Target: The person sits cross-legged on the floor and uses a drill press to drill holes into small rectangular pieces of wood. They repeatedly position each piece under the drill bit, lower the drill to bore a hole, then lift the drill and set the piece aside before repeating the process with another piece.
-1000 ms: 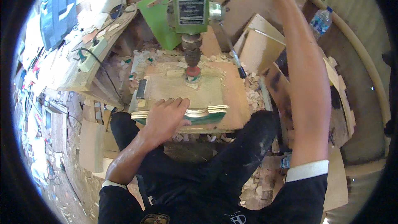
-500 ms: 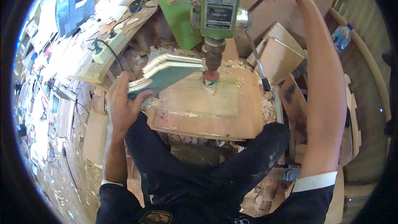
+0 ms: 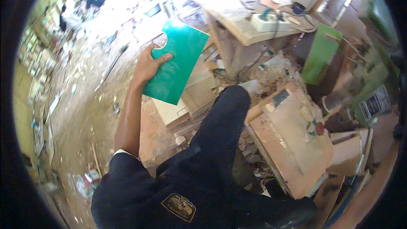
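Observation:
My left hand (image 3: 149,64) is closed on a green-faced board (image 3: 182,61), thumb on its face, fingers beneath. A rounded notch is cut into the board's edge beside my fingers. It is held out over the floor, left of my knee. My right forearm (image 3: 373,186) runs up along the right rim; the hand itself is out of view. On the right stands a green drill press (image 3: 373,104), partly blurred. Its red hole saw (image 3: 319,128) is at the wooden work board (image 3: 292,144), with a small green scrap (image 3: 312,128) beside it.
A wooden bench (image 3: 237,27) at the back holds a white power strip (image 3: 271,22) with cables. Boards (image 3: 169,112) are piled left of my knee. A light-green panel (image 3: 321,55) stands near the press. Wood offcuts and shavings litter the ground; a stick (image 3: 97,160) lies at left.
My view has swung left, so the drill press now sits at the right. My left hand has carried the green-faced board leftward, away from the hole saw. My right hand has passed out of view.

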Tool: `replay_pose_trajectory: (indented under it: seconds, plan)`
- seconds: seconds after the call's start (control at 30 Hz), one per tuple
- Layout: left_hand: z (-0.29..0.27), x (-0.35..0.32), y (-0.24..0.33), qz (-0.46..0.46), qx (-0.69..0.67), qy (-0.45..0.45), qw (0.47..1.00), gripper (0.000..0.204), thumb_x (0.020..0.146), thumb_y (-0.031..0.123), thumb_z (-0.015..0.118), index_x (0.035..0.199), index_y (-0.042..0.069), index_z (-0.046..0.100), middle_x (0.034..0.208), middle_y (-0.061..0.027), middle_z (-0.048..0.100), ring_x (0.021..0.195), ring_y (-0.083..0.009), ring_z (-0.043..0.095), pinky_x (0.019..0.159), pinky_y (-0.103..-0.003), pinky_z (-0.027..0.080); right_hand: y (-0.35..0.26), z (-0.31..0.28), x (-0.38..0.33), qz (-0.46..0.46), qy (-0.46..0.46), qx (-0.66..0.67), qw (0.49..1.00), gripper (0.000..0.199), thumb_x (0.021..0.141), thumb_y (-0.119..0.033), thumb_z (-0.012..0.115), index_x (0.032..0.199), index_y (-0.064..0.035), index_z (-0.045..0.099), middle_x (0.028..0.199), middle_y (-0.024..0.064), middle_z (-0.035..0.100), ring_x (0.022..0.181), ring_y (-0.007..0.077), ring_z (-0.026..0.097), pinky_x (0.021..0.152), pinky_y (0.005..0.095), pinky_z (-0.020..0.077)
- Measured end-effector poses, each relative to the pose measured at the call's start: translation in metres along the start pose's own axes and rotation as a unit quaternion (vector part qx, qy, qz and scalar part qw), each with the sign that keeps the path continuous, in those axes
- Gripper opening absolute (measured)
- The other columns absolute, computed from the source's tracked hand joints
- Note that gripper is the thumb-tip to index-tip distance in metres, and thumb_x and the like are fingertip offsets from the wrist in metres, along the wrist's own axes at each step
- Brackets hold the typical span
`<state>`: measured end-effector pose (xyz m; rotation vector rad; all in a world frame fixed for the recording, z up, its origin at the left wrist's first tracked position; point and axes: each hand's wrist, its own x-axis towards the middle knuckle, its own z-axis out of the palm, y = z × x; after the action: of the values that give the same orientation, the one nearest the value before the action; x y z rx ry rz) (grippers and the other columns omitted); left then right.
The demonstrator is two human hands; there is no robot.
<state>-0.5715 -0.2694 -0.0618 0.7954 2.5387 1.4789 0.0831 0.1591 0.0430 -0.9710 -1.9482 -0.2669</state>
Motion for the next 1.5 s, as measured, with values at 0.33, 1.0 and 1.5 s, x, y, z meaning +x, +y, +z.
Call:
replay_pose_trajectory:
  seconds: [0.33,1.0,1.5]
  plan:
    - [-0.163,-0.092,-0.195,-0.221,-0.006,0.054,0.974,0.053,0.080,0.029,0.090,0.118,-0.002,0.071,0.097,-0.0128,0.077,0.082,-0.0195,0.073,0.072,-0.035,0.059,-0.244,0.118,-0.255,0.062,-0.417,0.210,0.882,0.035,0.099,-0.032,0.060,0.104,0.0011,0.069,0.089,0.0140,0.071,0.085,0.0196,0.068,0.076,0.0423,0.0559]
    - [-0.196,-0.436,-0.441,-0.595,-0.061,0.156,0.786,0.074,0.081,0.044,0.088,0.132,-0.004,0.064,0.123,-0.0199,0.070,0.108,-0.0285,0.069,0.090,-0.045,0.056,-0.282,0.153,-0.259,0.025,-0.489,0.184,0.853,0.034,0.099,-0.033,0.061,0.104,-0.0001,0.069,0.088,0.0124,0.071,0.083,0.0194,0.067,0.074,0.0412,0.0554]
    - [-0.047,-0.192,-0.284,-0.011,0.099,0.191,0.976,0.021,0.101,0.015,0.063,0.111,-0.003,0.068,0.111,-0.0158,0.072,0.102,-0.0293,0.068,0.089,-0.037,0.053,-0.079,-0.022,0.040,0.012,0.031,-0.070,0.997,0.034,0.099,-0.034,0.062,0.104,-0.0010,0.069,0.086,0.0112,0.070,0.082,0.0193,0.067,0.073,0.0404,0.0550]
